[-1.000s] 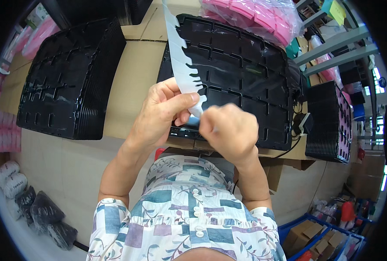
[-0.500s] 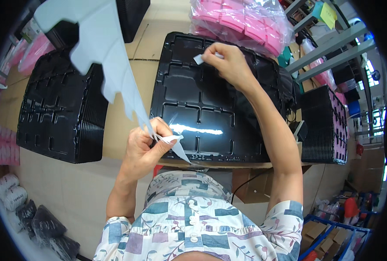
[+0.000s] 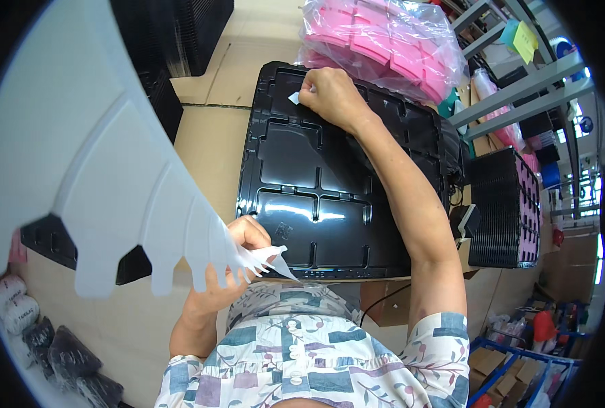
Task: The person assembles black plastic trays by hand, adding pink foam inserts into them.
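Observation:
A black plastic tray [image 3: 287,151] with raised dividing ridges lies in front of me. Pinched in my left hand [image 3: 215,292], at the tray's near left corner, is a long white sheet [image 3: 105,156] with a notched edge. The sheet rises up and left, large in the view, and a crumpled end pokes out past my fingers. My right hand [image 3: 335,98] is closed over the tray's far left part, its fingertips on a small white piece [image 3: 294,98]. Whether that piece touches the tray I cannot tell.
Pink trays [image 3: 384,44] in clear plastic stand behind the tray. Stacks of black trays stand at the right [image 3: 500,211] and far left [image 3: 207,30]. A grey metal frame [image 3: 520,88] reaches in from the right. Cardboard [image 3: 210,139] covers the surface beside the tray.
The white sheet has swung left and toward me, now hiding much of the left side. My right hand has moved left across the tray with the small white piece.

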Available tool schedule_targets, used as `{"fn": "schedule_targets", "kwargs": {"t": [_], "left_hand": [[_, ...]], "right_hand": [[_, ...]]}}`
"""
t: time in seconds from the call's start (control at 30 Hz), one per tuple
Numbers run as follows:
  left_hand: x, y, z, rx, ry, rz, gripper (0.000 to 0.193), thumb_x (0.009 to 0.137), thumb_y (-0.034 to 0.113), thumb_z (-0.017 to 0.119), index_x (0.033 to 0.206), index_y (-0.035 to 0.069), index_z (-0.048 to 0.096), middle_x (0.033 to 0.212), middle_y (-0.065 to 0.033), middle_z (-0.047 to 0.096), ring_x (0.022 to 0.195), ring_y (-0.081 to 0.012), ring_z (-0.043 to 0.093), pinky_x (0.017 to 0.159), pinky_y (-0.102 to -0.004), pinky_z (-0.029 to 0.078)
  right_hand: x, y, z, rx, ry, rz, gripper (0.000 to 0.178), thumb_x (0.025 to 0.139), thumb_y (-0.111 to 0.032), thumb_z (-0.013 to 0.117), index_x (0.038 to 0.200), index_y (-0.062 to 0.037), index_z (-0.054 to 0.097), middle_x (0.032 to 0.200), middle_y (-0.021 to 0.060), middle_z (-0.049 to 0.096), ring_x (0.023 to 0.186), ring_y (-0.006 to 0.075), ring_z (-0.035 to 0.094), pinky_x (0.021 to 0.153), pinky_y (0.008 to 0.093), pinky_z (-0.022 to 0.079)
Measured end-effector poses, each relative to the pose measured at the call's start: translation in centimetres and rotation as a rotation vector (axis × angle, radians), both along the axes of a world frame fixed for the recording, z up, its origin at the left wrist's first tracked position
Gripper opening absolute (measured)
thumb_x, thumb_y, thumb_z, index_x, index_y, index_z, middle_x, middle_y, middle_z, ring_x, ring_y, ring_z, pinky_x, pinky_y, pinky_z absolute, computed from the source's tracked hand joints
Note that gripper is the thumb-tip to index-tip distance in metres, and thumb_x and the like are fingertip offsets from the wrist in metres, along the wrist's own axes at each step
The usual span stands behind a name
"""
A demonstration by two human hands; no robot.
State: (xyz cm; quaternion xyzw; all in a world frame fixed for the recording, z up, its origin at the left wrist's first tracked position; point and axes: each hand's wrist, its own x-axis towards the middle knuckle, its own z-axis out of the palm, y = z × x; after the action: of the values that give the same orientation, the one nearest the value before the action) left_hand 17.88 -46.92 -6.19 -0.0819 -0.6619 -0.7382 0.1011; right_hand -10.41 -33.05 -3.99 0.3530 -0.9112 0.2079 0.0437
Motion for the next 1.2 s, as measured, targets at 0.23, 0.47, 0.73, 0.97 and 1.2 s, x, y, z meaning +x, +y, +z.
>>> {"fn": "schedule_targets", "kwargs": {"t": [0.23,0.47,0.73,0.97,1.2], "left_hand": [[-0.1,0.1,0.0,-0.006,0.002,-0.017,0.015,0.088,0.011,0.069,0.081,0.003,0.059,0.078,-0.0058,0.059,0.067,-0.0091,0.05,0.058,-0.0219,0.038],[0.1,0.0,0.3,0.002,-0.023,-0.013,0.018,0.089,0.014,0.069,0.081,0.002,0.058,0.078,-0.0065,0.058,0.066,-0.0091,0.05,0.057,-0.021,0.038],[0.1,0.3,0.4,0.019,-0.024,-0.004,0.017,0.087,0.012,0.068,0.081,0.002,0.057,0.078,-0.0064,0.057,0.065,-0.0085,0.05,0.056,-0.0198,0.039],[-1.1,-0.3,1.4,0.235,-0.212,-0.025,0.003,0.091,0.004,0.059,0.091,0.001,0.058,0.074,-0.0012,0.058,0.057,-0.0041,0.05,0.048,-0.0177,0.036],[-4.1,1.8,3.3,0.282,-0.257,-0.077,0.008,0.092,0.002,0.061,0.098,0.001,0.056,0.074,-0.004,0.062,0.059,-0.0071,0.06,0.048,-0.0195,0.044]], "right_hand": [[0.9,-0.9,0.4,0.22,0.276,0.159,0.017,0.08,-0.012,0.061,0.076,0.0046,0.061,0.078,0.0251,0.066,0.076,0.0424,0.066,0.072,0.0491,0.054],[0.7,-0.9,0.9,0.197,0.209,0.149,0.019,0.08,-0.013,0.061,0.079,0.0058,0.061,0.077,0.0281,0.065,0.077,0.0449,0.065,0.073,0.0506,0.053],[-1.0,0.8,0.6,-0.325,-0.381,0.141,0.018,0.087,-0.017,0.06,0.082,0.0004,0.063,0.068,0.0034,0.058,0.057,0.0136,0.049,0.052,0.0277,0.04],[5.5,7.1,3.4,-0.886,-1.348,0.103,0.009,0.093,-0.002,0.053,0.085,-0.0026,0.055,0.085,0.0086,0.061,0.054,0.002,0.037,0.04,0.0161,0.029],[15.3,6.9,5.1,-0.732,-1.361,0.141,0.017,0.09,-0.002,0.046,0.103,0.0011,0.056,0.076,0.0016,0.057,0.048,0.0036,0.046,0.039,0.0195,0.038]]}}
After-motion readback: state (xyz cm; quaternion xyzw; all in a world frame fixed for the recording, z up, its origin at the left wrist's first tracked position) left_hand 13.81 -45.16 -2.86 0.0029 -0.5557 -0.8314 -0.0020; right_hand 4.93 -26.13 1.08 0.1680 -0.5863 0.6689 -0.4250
